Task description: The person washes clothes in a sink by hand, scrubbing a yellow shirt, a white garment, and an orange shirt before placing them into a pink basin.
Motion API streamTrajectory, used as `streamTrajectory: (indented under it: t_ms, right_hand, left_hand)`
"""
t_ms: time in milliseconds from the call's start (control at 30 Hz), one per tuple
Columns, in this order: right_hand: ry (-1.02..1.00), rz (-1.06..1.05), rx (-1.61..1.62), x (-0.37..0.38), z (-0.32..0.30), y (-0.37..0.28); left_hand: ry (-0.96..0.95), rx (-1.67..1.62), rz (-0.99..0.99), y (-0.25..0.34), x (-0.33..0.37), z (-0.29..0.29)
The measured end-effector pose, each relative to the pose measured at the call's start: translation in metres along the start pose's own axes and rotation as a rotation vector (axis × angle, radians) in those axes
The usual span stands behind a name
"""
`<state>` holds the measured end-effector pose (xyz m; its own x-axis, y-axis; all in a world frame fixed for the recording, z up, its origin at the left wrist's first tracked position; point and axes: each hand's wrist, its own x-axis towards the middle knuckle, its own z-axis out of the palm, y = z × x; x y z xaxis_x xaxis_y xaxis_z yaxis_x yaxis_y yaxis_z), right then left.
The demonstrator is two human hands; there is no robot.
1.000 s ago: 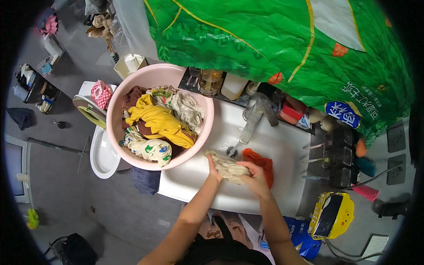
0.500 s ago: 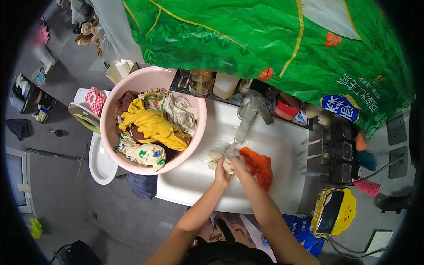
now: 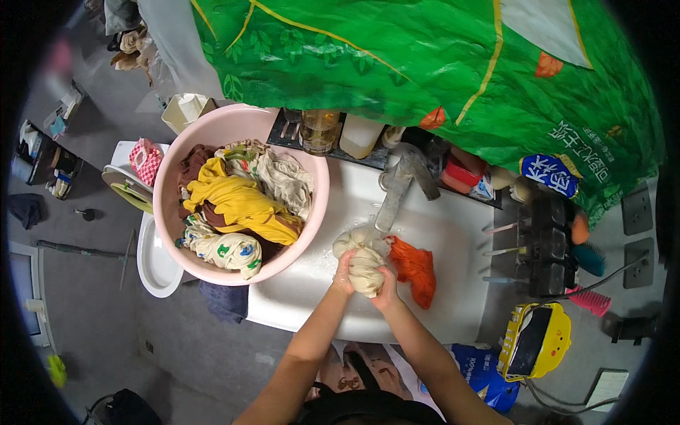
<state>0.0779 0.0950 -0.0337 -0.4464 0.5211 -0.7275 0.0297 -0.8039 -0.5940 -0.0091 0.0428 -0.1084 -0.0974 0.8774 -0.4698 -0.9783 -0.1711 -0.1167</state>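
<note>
A wet, cream-coloured cloth [image 3: 365, 262], bunched and puffed out, is held between my two hands under the faucet [image 3: 394, 202]. My left hand [image 3: 343, 271] wraps its left side, and my right hand [image 3: 386, 285] grips its lower right. Water seems to run from the spout onto the cloth's top. Just right of my right hand lies a crumpled orange cloth [image 3: 413, 272] in the white sink [image 3: 460, 283]. To the left, a pink basin [image 3: 322, 191] holds a yellow garment [image 3: 241, 198], a patterned cream garment [image 3: 223, 249] and other bunched clothes.
Bottles [image 3: 359, 136] and a red container [image 3: 464, 172] line the sink's back ledge, beneath a big green plastic sheet [image 3: 340, 57]. On the right are a black toothbrush holder [image 3: 542, 248], a pink comb [image 3: 589, 301] and a yellow case [image 3: 556, 340]. A white oval basin [image 3: 152, 265] stands left.
The cream cloth has swelled from a small wad into a larger rounded bundle. My hands have moved apart around it, my right hand slightly lower. The view has shifted slightly.
</note>
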Motion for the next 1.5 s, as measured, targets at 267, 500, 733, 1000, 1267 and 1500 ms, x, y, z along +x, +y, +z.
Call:
streamTrajectory:
  t_ms: [267, 500, 733, 1000, 1267, 1500]
  right_hand:
    - [0.030, -0.967, -1.609, 0.000, -0.023, -0.002]
    - [-0.120, -0.505, -1.452, 0.029, -0.015, 0.002]
    - [-0.176, 0.374, -0.255, 0.011, -0.023, 0.025]
    - [-0.659, 0.583, -0.160, 0.046, -0.042, -0.001]
    - [-0.253, -0.034, -0.486, 0.034, 0.003, -0.033]
    - [0.067, -0.222, -0.609, 0.067, 0.008, 0.005]
  left_hand:
    - [0.223, 0.141, 0.197, -0.012, 0.007, 0.012]
    - [0.265, 0.320, 0.246, -0.003, 0.014, -0.001]
    - [0.107, 0.320, -0.073, 0.014, -0.001, -0.012]
    - [0.144, 0.373, -0.149, 0.022, -0.004, 0.005]
    - [0.333, 1.172, 0.064, -0.006, -0.023, 0.053]
    - [0.350, 2.175, 0.124, -0.014, -0.026, 0.055]
